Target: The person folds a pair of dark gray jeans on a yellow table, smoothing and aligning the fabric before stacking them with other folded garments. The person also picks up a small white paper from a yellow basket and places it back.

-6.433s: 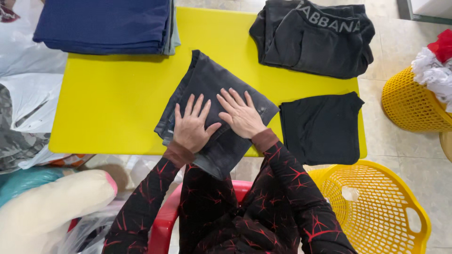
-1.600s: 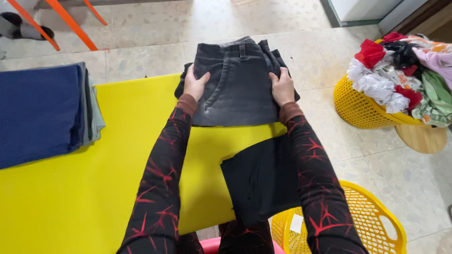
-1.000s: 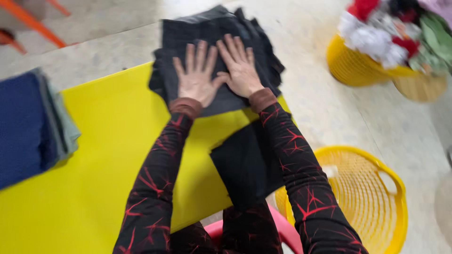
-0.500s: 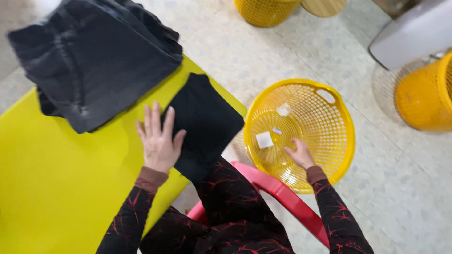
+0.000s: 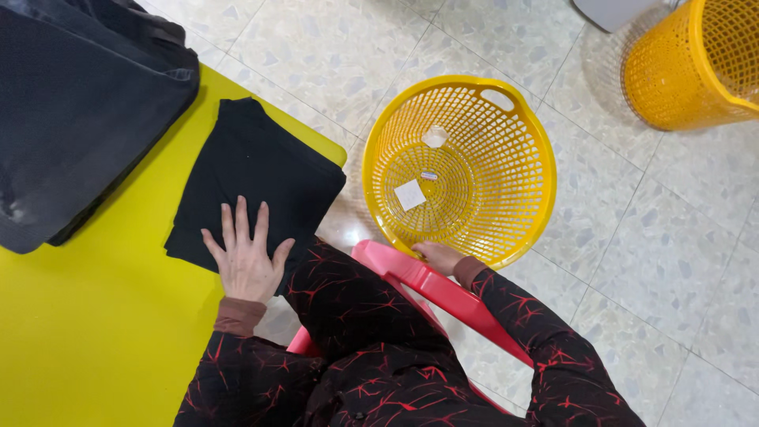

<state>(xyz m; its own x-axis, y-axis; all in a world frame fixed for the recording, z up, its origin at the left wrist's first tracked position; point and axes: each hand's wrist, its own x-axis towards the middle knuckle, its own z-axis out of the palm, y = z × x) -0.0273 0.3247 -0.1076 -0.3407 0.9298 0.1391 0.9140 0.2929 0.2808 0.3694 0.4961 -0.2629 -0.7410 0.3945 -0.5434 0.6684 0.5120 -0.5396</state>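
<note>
A yellow table (image 5: 87, 316) stands on a tiled floor (image 5: 648, 237). The left hand (image 5: 247, 261) lies flat, fingers spread, on a folded black cloth (image 5: 257, 170) at the table's right edge. The right hand (image 5: 439, 257) grips the red chair (image 5: 427, 289) beside a yellow basket (image 5: 522, 158).

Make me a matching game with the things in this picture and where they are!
Things:
1. left hand
2. right hand
3. dark jeans
4. round yellow basket

Places:
A. on the tiled floor
B. flat on the folded black cloth
C. at the red chair's edge
D. at the yellow table's far end

Pairs: 1-B, 2-C, 3-D, 4-A
</note>
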